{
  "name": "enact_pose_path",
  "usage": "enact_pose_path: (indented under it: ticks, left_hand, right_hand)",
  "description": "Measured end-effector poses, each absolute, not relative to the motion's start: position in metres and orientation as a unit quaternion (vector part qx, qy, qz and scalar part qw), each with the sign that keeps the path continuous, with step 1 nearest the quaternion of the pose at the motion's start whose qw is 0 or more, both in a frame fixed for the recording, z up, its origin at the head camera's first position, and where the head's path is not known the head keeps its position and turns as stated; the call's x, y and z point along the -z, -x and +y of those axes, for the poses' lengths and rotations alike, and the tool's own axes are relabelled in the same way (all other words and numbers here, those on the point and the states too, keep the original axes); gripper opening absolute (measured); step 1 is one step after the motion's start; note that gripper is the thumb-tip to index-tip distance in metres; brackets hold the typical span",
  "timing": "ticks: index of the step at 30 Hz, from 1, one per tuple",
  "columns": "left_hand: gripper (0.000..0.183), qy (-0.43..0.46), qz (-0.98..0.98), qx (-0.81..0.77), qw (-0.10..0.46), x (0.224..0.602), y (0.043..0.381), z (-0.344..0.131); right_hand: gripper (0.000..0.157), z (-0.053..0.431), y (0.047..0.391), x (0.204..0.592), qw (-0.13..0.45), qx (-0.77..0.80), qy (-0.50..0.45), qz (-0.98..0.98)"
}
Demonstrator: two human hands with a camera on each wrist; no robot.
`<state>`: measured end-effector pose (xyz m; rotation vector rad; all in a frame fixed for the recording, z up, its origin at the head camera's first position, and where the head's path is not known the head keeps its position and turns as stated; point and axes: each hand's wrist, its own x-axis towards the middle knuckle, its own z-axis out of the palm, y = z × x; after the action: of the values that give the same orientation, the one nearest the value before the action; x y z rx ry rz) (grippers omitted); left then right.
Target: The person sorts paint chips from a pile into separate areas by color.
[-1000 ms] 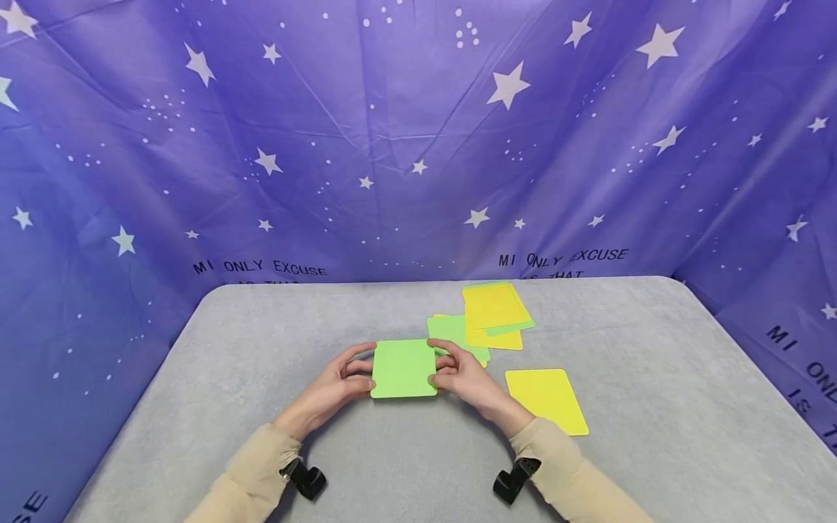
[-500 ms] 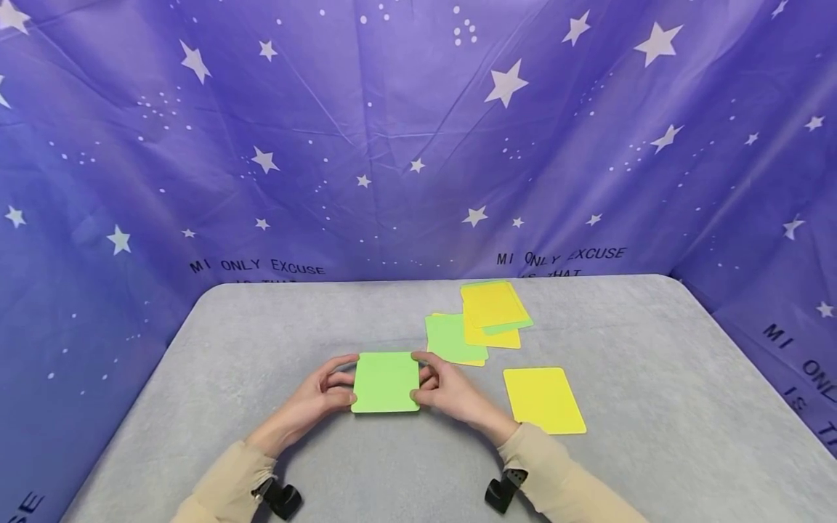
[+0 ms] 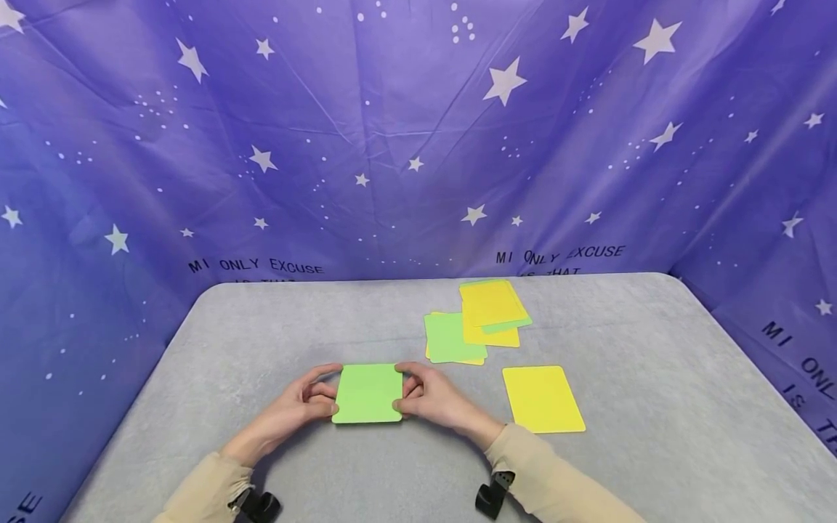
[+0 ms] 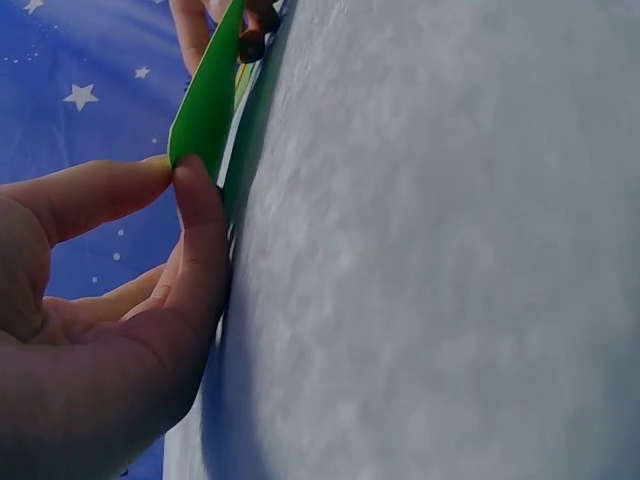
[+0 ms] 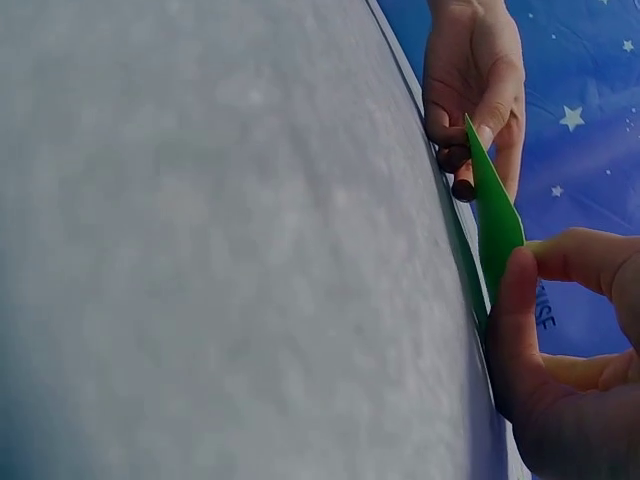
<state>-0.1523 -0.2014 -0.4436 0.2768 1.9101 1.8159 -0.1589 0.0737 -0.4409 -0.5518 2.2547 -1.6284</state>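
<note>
We count two hands on one green square card (image 3: pixel 368 394): the left hand (image 3: pixel 290 408) pinches its left edge, the right hand (image 3: pixel 437 399) its right, low over the gray tabletop (image 3: pixel 654 378). One yellow card (image 3: pixel 544 399) lies alone to the right; behind, we count at least five in an overlapping pile (image 3: pixel 492 305), three yellow, two green.

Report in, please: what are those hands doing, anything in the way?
Left hand, right hand: both pinching. Green card: held by opposite sides. Lone yellow card: apart, off right, seemingly not in the way.
</note>
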Motion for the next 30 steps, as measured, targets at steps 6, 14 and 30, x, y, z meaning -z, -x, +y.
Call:
enact_pose_path:
  ticks: [6,14,30]
  left_hand:
    - [0.071,-0.104,0.712,-0.646,0.255,0.441,0.151,-0.211]
    - [0.069,-0.092,0.738,-0.619,0.252,0.441,0.148,-0.218]
    - [0.065,-0.105,0.732,-0.614,0.276,0.437,0.147,-0.224]
  right_hand:
    - [0.061,0.066,0.156,0.438,0.163,0.555,0.194,0.792]
    - [0.06,0.06,0.152,0.435,0.173,0.552,0.199,0.791]
    - [0.058,0.058,0.153,0.436,0.189,0.544,0.202,0.792]
